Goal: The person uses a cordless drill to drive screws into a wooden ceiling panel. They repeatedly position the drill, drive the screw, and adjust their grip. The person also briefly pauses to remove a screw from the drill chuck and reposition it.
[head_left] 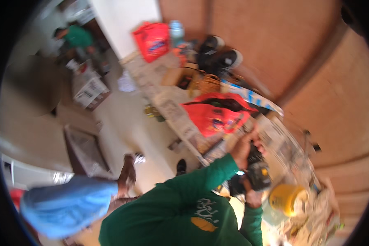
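A black power drill with yellow marks is held in front of my body, at the edge of a paper-covered bench. My right hand wraps round its handle. My left hand is closed at the drill's front end; motion blur hides whether its fingers also hold something small. Just beyond my left hand lies a red bag with its mouth gaping. Close to my right hand stands a yellow tub.
Farther along the newspaper-covered bench are another red bag, a blue bottle and dark shoes. A person in blue is at my left. Cardboard boxes and a person in green are farther back.
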Tool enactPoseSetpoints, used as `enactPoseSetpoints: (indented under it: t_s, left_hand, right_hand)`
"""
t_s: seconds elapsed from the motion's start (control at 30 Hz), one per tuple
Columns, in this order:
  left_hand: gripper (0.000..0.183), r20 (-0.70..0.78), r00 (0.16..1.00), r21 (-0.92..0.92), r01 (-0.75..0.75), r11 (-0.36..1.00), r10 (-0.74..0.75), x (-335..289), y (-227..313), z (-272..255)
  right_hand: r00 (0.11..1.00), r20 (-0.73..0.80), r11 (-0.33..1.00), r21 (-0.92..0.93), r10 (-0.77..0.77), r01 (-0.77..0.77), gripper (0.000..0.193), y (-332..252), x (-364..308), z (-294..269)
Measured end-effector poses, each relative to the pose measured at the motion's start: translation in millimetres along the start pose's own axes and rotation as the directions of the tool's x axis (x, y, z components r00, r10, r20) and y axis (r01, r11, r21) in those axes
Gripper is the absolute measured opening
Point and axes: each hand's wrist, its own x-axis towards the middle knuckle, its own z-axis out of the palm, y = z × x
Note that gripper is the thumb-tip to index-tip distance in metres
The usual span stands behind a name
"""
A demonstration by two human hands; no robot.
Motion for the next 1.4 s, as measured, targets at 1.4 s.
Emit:
enactPoseSetpoints:
  t_s: [1.4]
  left_hand:
    - [0.048, -0.122, 0.993, 0.333, 0.039, 0.942, 0.002, 19.3, -31.8, 25.6]
  right_hand:
    - [0.992, -0.116, 0.990, 0.139, 0.049, -0.033, 0.022, 31.2, -0.7, -11.4]
